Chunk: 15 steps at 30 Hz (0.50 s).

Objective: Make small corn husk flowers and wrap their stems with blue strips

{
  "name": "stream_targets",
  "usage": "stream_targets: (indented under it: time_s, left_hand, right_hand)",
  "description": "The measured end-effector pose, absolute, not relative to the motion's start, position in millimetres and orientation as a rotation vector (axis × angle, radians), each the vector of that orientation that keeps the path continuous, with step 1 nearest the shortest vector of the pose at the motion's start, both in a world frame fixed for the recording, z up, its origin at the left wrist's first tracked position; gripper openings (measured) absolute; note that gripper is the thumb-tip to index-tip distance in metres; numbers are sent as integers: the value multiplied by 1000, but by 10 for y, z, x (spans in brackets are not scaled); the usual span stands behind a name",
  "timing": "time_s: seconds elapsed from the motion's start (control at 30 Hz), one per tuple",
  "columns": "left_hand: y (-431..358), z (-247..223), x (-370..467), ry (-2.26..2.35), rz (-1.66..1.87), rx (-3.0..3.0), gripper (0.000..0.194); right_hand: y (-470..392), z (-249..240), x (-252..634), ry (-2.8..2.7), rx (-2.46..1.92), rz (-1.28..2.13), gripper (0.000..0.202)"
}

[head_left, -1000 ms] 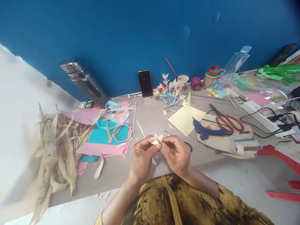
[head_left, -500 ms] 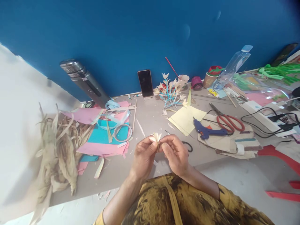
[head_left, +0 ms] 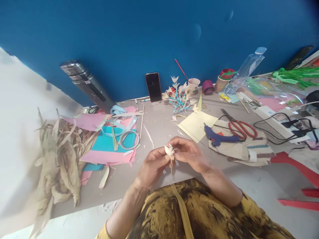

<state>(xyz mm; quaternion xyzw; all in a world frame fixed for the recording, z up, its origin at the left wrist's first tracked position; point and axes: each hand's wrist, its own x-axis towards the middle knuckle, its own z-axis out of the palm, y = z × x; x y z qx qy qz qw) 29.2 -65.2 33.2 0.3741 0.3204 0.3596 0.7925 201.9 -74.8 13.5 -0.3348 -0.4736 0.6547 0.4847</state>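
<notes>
A small cream flower [head_left: 169,150], apparently made of dried husk, is held over the table's front part, its thin stem hanging down. My left hand [head_left: 155,166] pinches it from the left at its base. From the right, my right hand [head_left: 188,154] has its fingers closed on the flower's petals; its fingertips partly hide it. Beyond the hands stands a bunch of similar cream flowers [head_left: 178,96] on blue stems. A pale yellow paper sheet [head_left: 196,124] lies just past my right hand.
A glue gun [head_left: 219,137] and red-handled scissors [head_left: 240,126] lie on folded cloth at right, near a power strip [head_left: 276,122]. Dried husks [head_left: 59,166], coloured paper [head_left: 104,157] and a tape roll [head_left: 129,140] are at left. A phone [head_left: 153,87] leans on the wall.
Both hands have turned the flower, so its stem now hangs down toward me. My right hand has rolled over, its fingers reaching behind and across the flower. The view has shifted slightly.
</notes>
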Motion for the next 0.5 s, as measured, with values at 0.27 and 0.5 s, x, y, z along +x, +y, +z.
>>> stream_targets:
  time_s: [0.27, 0.5]
  left_hand:
    - [-631, 362, 283, 675, 773, 915, 19]
    - [-625, 284, 261, 766, 820, 1042, 23]
  right_hand:
    - [-752, 84, 2073, -1082, -834, 1540, 29]
    - [-816, 63, 2088, -1022, -916, 1494, 19]
